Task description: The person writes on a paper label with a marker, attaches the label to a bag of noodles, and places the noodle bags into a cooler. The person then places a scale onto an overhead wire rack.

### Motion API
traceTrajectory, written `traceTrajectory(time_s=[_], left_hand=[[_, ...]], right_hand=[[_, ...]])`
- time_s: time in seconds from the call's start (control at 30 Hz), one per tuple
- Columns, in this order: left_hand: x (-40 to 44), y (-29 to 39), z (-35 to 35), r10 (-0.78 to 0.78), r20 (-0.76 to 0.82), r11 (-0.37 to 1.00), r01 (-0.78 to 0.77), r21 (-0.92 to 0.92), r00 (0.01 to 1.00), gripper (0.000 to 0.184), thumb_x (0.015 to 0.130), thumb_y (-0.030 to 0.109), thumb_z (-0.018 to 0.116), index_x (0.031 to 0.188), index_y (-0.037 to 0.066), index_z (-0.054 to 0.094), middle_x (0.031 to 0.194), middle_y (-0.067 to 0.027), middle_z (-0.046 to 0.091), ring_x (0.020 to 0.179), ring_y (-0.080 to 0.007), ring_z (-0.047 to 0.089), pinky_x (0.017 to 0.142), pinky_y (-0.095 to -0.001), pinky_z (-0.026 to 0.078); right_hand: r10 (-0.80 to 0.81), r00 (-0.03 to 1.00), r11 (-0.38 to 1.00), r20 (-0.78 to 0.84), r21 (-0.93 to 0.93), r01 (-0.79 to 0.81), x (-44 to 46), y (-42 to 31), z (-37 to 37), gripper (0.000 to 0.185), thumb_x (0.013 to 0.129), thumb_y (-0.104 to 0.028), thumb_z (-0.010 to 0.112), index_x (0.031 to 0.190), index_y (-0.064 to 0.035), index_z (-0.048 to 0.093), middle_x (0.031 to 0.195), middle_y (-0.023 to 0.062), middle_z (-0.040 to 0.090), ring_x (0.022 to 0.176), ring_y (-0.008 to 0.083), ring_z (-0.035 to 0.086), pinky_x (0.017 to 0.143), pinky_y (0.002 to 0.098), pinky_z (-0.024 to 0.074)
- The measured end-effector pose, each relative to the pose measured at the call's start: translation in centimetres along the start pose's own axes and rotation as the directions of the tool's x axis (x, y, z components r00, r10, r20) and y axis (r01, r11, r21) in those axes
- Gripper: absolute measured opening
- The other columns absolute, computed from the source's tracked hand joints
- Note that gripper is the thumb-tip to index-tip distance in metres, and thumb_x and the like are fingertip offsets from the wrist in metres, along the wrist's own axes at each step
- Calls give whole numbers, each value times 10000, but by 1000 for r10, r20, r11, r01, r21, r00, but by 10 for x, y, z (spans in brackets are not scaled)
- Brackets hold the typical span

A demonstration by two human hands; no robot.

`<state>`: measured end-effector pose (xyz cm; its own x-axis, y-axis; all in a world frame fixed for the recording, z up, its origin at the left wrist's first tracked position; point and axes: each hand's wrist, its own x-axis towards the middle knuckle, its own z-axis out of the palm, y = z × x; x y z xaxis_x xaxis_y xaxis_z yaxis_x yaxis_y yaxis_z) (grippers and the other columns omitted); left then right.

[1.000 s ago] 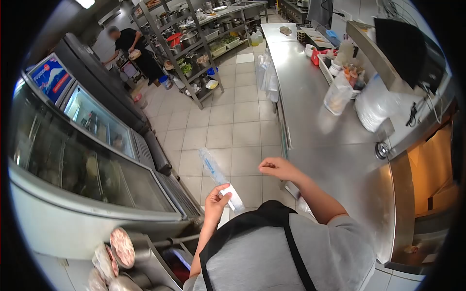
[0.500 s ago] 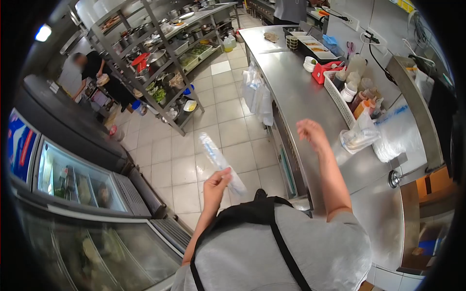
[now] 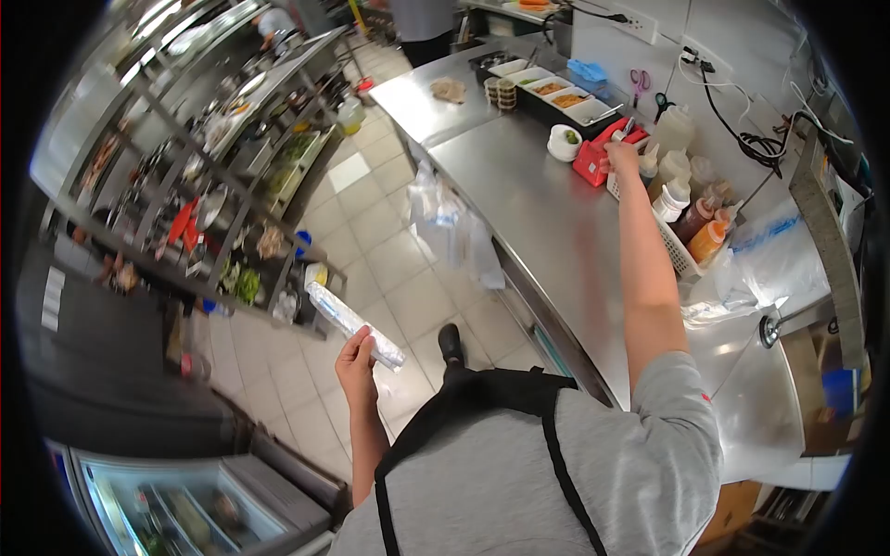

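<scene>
Contact between right fingers (image 3: 610, 161) and red box (image 3: 590, 168) unclear, co-worker (image 3: 423, 24) cropped by the top edge

A commercial kitchen: a steel counter (image 3: 528, 195) with sauce bottles (image 3: 707, 243) and food tubs (image 3: 549, 89), 2 pairs of scissors (image 3: 640, 88) by the wall (image 3: 737, 37), metal shelves (image 3: 190, 144) of cookware (image 3: 213, 206), a glass-fronted fridge (image 3: 176, 505), tiled floor (image 3: 371, 222).

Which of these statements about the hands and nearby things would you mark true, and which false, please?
1. The left hand holds a long plastic bundle. True.
2. The right hand is at the refrigerator. False: it is at the red container.
3. The orange squeeze bottle stands in the white basket. True.
4. The leafy greens lie on the counter. False: they are on the metal rack.
</scene>
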<state>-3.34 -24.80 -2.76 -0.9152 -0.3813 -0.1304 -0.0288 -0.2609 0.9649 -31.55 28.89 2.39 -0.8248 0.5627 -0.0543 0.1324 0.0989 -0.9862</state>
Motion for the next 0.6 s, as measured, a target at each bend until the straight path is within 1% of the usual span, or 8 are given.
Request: traceTrajectory(time_s=[0.1, 0.13, 0.23, 0.27, 0.37, 0.5, 0.53, 0.6], left_hand=[[74, 15, 27, 24, 116, 998, -30, 49, 993, 262, 867, 74, 624, 1100, -45, 616, 953, -53, 632, 815, -102, 582, 697, -228, 475], [100, 23, 37, 44, 164, 996, -56, 69, 985, 265, 869, 77, 623, 1104, -46, 613, 958, -56, 632, 820, -106, 584, 705, -232, 479], [175, 37, 59, 77, 254, 991, -101, 84, 964, 273, 872, 80, 619, 1112, -49, 607, 975, -66, 632, 834, -114, 590, 719, -242, 485], [196, 43, 66, 83, 310, 993, -105, 55, 947, 269, 871, 75, 618, 1111, -44, 612, 969, -65, 633, 834, -114, 588, 730, -241, 482], [249, 57, 85, 74, 420, 984, -135, 118, 905, 260, 868, 70, 620, 1104, -37, 623, 956, -57, 636, 833, -103, 578, 735, -231, 469], [303, 59, 113, 40, 516, 952, -188, 240, 856, 244, 864, 65, 624, 1089, -27, 639, 940, -30, 631, 826, -80, 551, 743, -205, 433], [309, 59, 121, 44, 540, 958, -188, 215, 840, 241, 863, 63, 624, 1086, -27, 640, 935, -28, 630, 822, -79, 550, 742, -206, 433], [319, 59, 135, 63, 580, 968, -192, 163, 812, 236, 863, 59, 624, 1081, -28, 642, 925, -23, 629, 815, -79, 548, 740, -206, 432]], right_hand=[[77, 991, 961, -106, -258, -102, 5, -10, 10, 256, 824, -157, 567, 954, 62, 589, 739, 173, 615, 555, 252, 625, 420, 338, 521], [187, 970, 920, -156, -318, -229, 19, -6, 13, 251, 820, -184, 583, 886, 56, 614, 746, 212, 627, 586, 265, 649, 422, 362, 517], [101, 971, 824, -215, -530, -203, 37, 5, 6, 261, 815, -224, 611, 837, 33, 653, 774, 226, 648, 650, 284, 667, 514, 383, 524], [-92, 949, 730, -301, -669, -142, 50, 23, 6, 257, 777, -246, 673, 778, 11, 681, 759, 206, 660, 693, 283, 667, 610, 382, 507], [50, 939, 802, -340, -546, -241, 48, 19, 3, 258, 716, -255, 740, 756, -4, 693, 755, 183, 671, 712, 292, 660, 663, 373, 493], [139, 888, 899, -439, -320, -299, 46, 20, 9, 231, 656, -215, 762, 669, 1, 680, 648, 154, 646, 596, 248, 627, 577, 360, 479], [148, 873, 948, -466, -185, -260, 46, 22, 12, 203, 638, -169, 739, 658, 20, 670, 598, 130, 628, 526, 213, 596, 514, 353, 455], [87, 844, 954, -529, -200, -223, 40, 22, 18, 191, 635, -153, 722, 628, 26, 654, 569, 126, 607, 499, 203, 579, 479, 350, 440]])
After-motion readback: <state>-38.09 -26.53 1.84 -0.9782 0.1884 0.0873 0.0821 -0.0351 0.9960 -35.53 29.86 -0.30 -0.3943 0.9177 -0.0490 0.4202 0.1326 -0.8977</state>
